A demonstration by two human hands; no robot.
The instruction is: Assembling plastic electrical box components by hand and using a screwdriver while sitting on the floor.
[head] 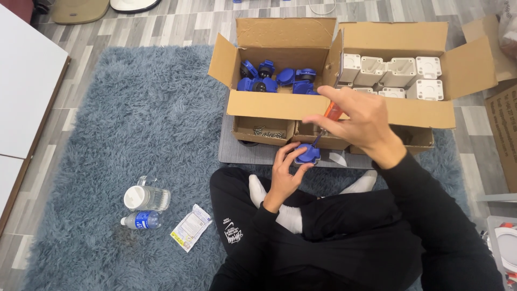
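Note:
My left hand (284,173) grips a small blue plastic socket part (307,154) just above my crossed legs. An orange-handled screwdriver (332,112) is held in my right hand (360,119), its shaft angled down so the tip meets the blue part. Behind my hands an open cardboard box (269,104) holds several blue and black parts (276,78). A second open box (425,112) to its right holds several white plastic housings (396,73).
Small cardboard trays (263,130) with screws sit on a grey board in front of the boxes. On the shaggy blue rug (134,134) to my left lie a clear cup (146,197), a small water bottle (141,220) and a paper packet (190,227). White furniture (24,81) stands far left.

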